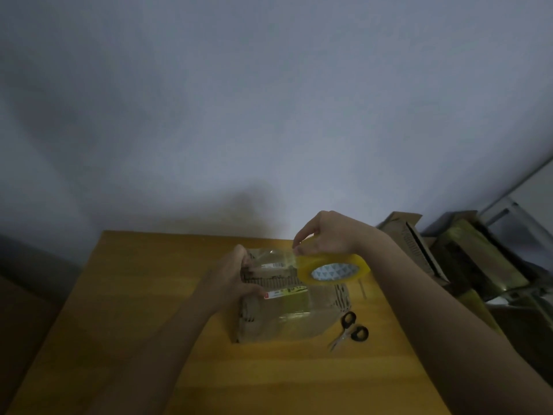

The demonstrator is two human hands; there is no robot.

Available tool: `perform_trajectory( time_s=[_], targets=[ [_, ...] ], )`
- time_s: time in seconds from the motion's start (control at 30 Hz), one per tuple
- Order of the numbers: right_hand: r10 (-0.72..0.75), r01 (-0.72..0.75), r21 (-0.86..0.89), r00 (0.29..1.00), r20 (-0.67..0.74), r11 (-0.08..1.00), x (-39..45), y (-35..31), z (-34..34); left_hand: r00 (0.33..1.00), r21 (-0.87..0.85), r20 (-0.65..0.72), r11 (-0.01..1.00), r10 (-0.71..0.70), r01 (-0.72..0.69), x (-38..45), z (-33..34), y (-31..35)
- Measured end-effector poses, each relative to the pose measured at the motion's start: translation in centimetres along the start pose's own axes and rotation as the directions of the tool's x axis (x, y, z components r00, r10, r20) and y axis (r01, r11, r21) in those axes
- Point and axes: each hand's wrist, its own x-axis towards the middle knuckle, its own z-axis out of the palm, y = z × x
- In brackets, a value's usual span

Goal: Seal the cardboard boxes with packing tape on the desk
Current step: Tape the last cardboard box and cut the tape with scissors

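The right hand (326,235) grips the yellow tape roll (333,269) above the brown cardboard box (287,313), strip running leftward to the pinching left hand (236,277).

I count one cardboard box (281,307) on one wooden desk (143,310). One roll of packing tape (333,269) is in view, with one stretch of tape (269,256) drawn off it. One pair of scissors (351,329) lies on the desk, showing two black handle loops. Two hands appear: one left hand (232,278) and one right hand (326,233). Beside the desk I make out at least two further cartons (419,244) (the dim light prevents an exact count).
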Motion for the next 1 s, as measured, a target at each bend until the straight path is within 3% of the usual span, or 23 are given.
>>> perform_trajectory(
  time_s=[0.23, 0.4, 0.6, 0.83, 1.0],
  targets=[
    [0.043, -0.042, -0.079, 0.999, 0.014, 0.996, 0.4, 1.4, 1.9, 0.999, 0.011, -0.002, 0.999, -0.045, 0.045, -0.4, 0.4, 0.0],
    [0.026, -0.024, -0.098, 1.000, 0.015, 0.995, 0.3, 1.4, 2.0, 0.982, -0.238, 0.044, 0.952, -0.186, 0.191, -1.6, 0.0, 0.7],
    [0.002, -0.002, -0.181, 1.000, 0.001, 0.983, 0.7, 0.4, 2.4, 0.930, -0.474, -0.171, 0.854, -0.325, 0.212, -2.6, 0.1, 2.5],
    [0.000, -0.005, -0.298, 1.000, -0.018, 0.955, 1.0, -0.4, 2.8, 0.854, -0.593, -0.248, 0.769, -0.457, 0.239, -3.1, 0.7, 2.0],
    [0.012, -0.007, -0.112, 0.999, 0.043, 0.994, 0.1, 1.7, 1.7, 0.808, -0.541, -0.186, 0.744, -0.560, 0.391, -2.6, 2.0, 1.3]
  ],
)
